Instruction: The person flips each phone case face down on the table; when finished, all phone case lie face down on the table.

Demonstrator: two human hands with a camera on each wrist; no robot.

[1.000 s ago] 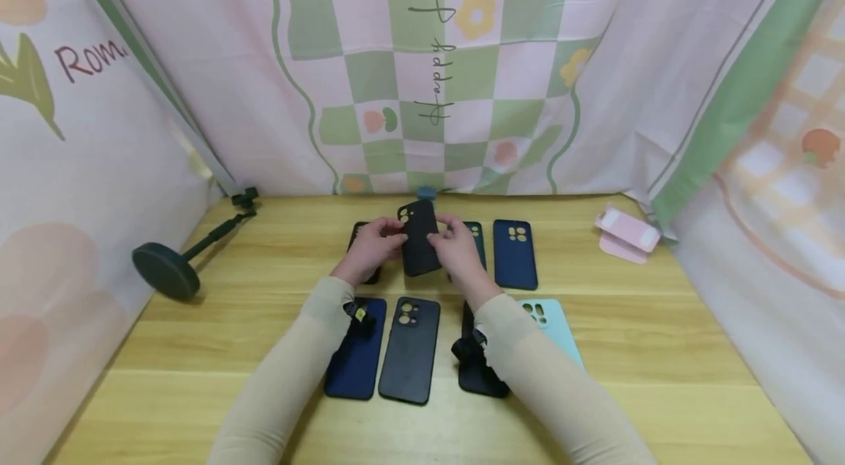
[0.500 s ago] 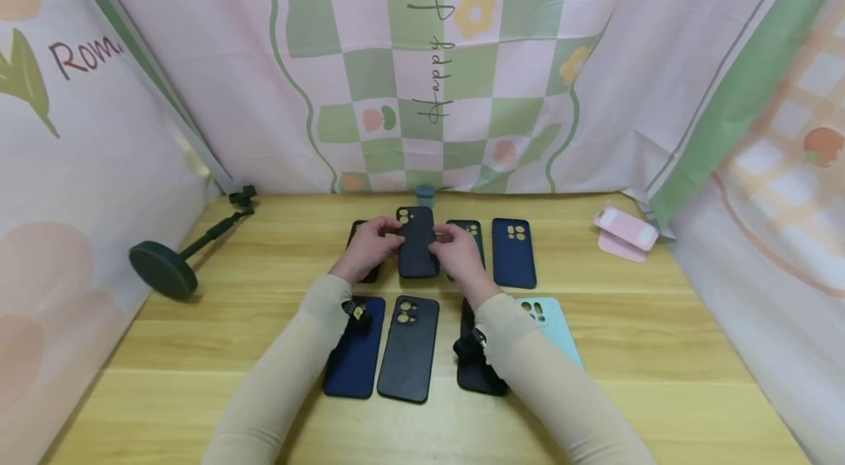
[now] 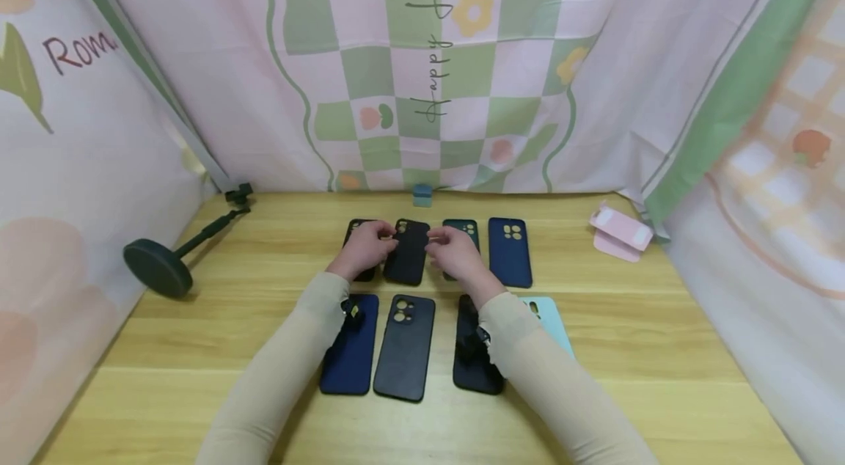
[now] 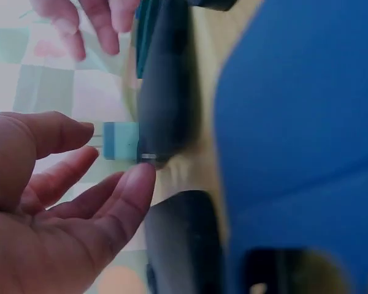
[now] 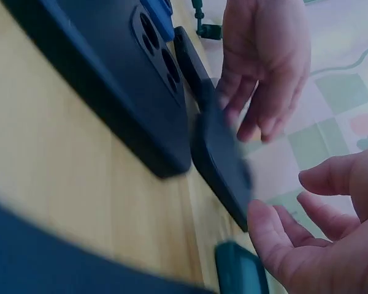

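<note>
A black phone case point(image 3: 406, 254) lies in the back row between both hands, camera cutouts at its far end. It is blurred in both wrist views. My left hand point(image 3: 365, 249) is at its left edge, fingers apart and loosely bent, one fingertip right at the case's edge in the left wrist view. At the right edge, my right hand point(image 3: 455, 252) has its fingers spread, a fingertip close to the case's corner in the right wrist view. The left hand partly covers another black case point(image 3: 367, 275); the right hand partly covers a dark green case point(image 3: 470, 224).
A blue case point(image 3: 510, 252) ends the back row at right. The front row has a navy case point(image 3: 350, 359), a dark grey case point(image 3: 405, 348), a black case point(image 3: 472, 370) and a light turquoise case point(image 3: 551, 318). A pink stand point(image 3: 622, 230) and a black round-based stand point(image 3: 158, 267) flank them.
The black phone case has gone from being held tilted up between both hands to lying down in the back row, slightly left. The fingers have loosened from its edges.
</note>
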